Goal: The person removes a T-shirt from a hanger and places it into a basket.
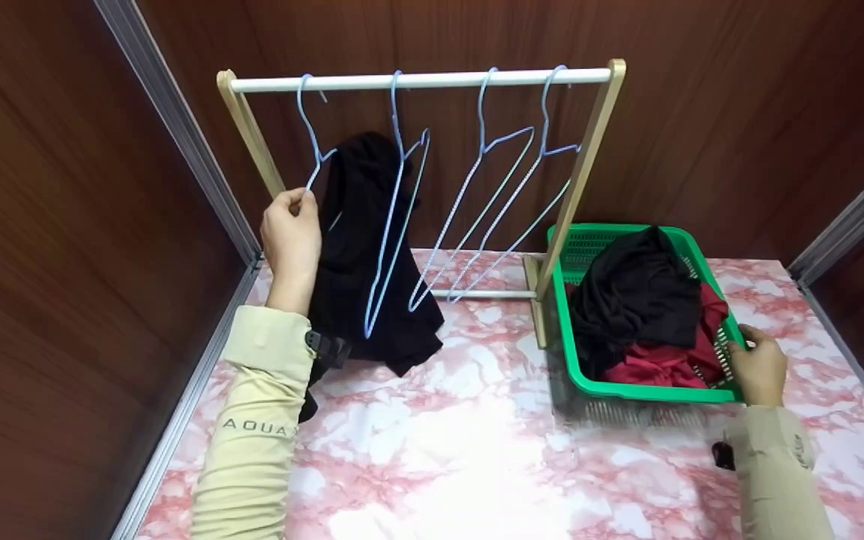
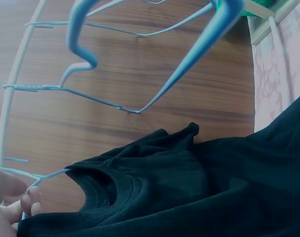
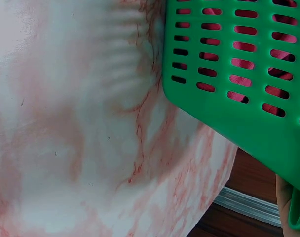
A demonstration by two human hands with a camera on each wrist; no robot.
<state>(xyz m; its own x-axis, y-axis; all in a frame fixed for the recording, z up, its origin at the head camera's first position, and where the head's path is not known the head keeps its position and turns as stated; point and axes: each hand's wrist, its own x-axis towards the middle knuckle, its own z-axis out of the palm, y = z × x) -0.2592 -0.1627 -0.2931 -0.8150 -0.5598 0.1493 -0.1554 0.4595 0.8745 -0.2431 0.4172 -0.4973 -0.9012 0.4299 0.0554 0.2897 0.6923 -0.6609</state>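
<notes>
My left hand point(image 1: 291, 236) pinches the shoulder wire of a blue hanger point(image 1: 310, 127) at the left end of the rack. On that hanger hangs a black T-shirt point(image 1: 372, 247); its round neckline shows in the left wrist view, where the fingers point(image 2: 29, 202) hold the wire beside it. At the right, my right hand point(image 1: 760, 369) grips the rim of a green plastic basket point(image 1: 649, 390). Black cloth point(image 1: 634, 292) and red cloth point(image 1: 661, 364) lie bunched inside it. The slotted basket wall point(image 3: 219, 103) fills the upper right of the right wrist view.
The rack has a white rail point(image 1: 439, 79) and wooden legs point(image 1: 582, 180). Three bare blue hangers hang from it right of the shirt, one overlapping the shirt. Dark wood-look panels point(image 1: 739, 112) enclose the pink marbled surface point(image 1: 477, 435).
</notes>
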